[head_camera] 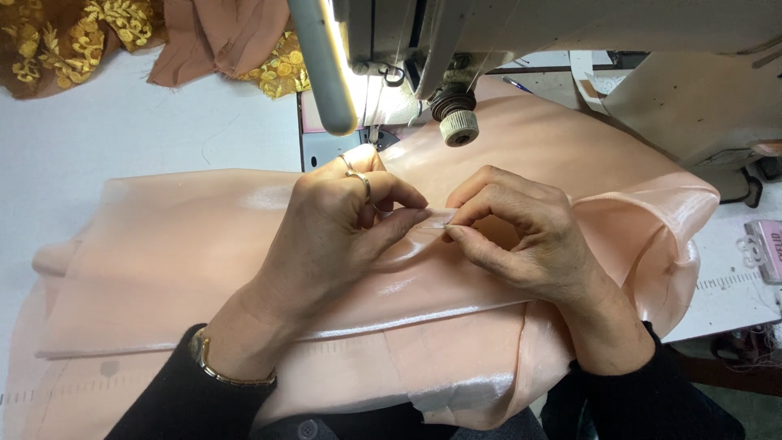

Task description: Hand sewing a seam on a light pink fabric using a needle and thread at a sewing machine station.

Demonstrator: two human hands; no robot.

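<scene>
A shiny peach fabric (179, 261) lies spread over the white sewing table, folded into layers. My left hand (334, 236), with rings and a gold bracelet, pinches a small fold of the fabric between thumb and fingers. My right hand (521, 232) pinches the same fold from the right, the fingertips of both hands nearly touching at the fold (436, 222). Both hands sit just in front of the sewing machine (456, 49), below its needle area.
A tube lamp (326, 65) shines beside the machine head. Brown fabric with gold embroidery (73, 37) and a plain pinkish-brown cloth (220, 37) lie at the back left. A pink tool (766, 248) rests at the right edge.
</scene>
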